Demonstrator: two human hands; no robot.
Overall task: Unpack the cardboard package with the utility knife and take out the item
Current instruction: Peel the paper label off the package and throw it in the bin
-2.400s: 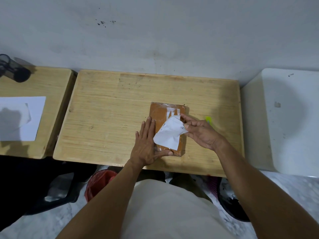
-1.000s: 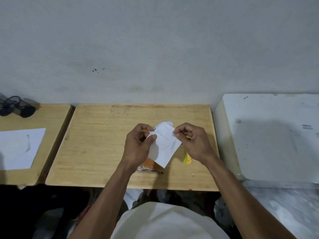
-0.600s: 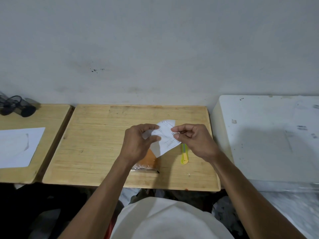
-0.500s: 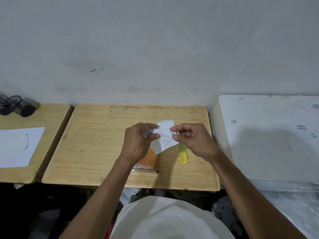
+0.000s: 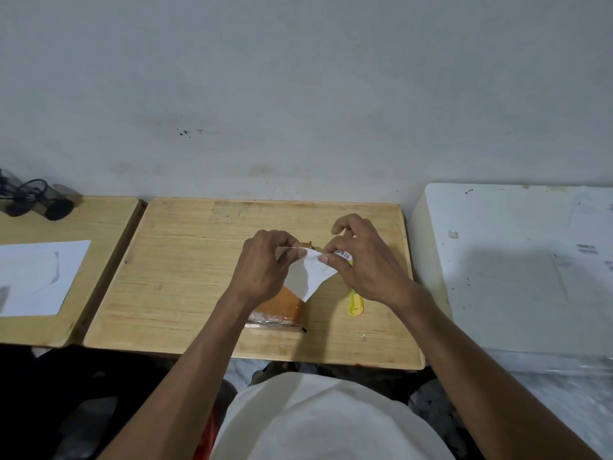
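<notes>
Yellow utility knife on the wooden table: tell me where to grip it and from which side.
Grip the yellow utility knife around its near end, the only part showing; the right hand hides the rest. It lies flat pointing away, right of the brown cardboard package, so come from above, fingers across its long sides.

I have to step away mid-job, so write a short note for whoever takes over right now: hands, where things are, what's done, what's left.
Left hand: pinching the left edge of the label, held above the package.
Right hand: pinching the label's right edge.
Package: flat on the desk under the hands, wrapped in clear tape, looks unopened.
Knife: yellow, on the desk just right of the package, partly under the right wrist, not in hand.
Done: label is off the package.
Left: put the label aside, pick up the knife, cut the package open, take out the item.
</notes>
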